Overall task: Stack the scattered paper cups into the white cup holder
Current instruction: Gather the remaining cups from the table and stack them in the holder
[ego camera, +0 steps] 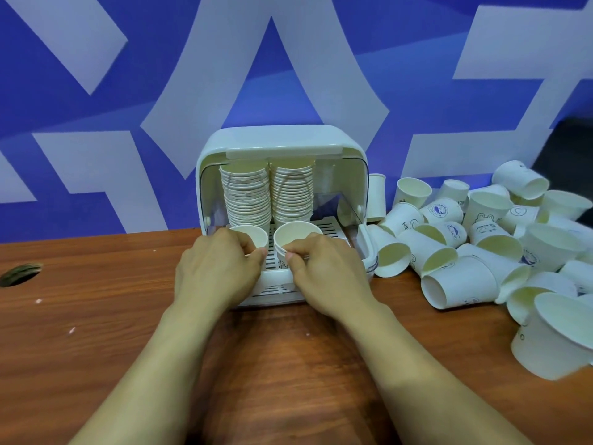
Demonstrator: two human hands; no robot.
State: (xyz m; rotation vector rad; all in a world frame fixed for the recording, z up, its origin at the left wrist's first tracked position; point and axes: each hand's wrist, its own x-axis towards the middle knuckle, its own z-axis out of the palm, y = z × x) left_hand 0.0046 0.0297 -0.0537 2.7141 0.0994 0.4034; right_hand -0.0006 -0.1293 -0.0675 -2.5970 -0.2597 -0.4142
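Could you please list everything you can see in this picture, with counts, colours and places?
cup holder: one, white, lid open, centre back of the table.
cup stacks: two, white, side by side inside the holder.
left cup: one, white, mouth up, at the holder's front.
right cup: one, white, mouth up, beside the left cup.
loose cups: too many to count, white with blue prints, piled right of the holder.
table: one, brown wood, under everything.
hole: one, dark, in the table at far left.
wall: one, blue with pale shapes, behind the table.
left hand: one, grips the left cup.
right hand: one, fingers pinch the right cup's rim.
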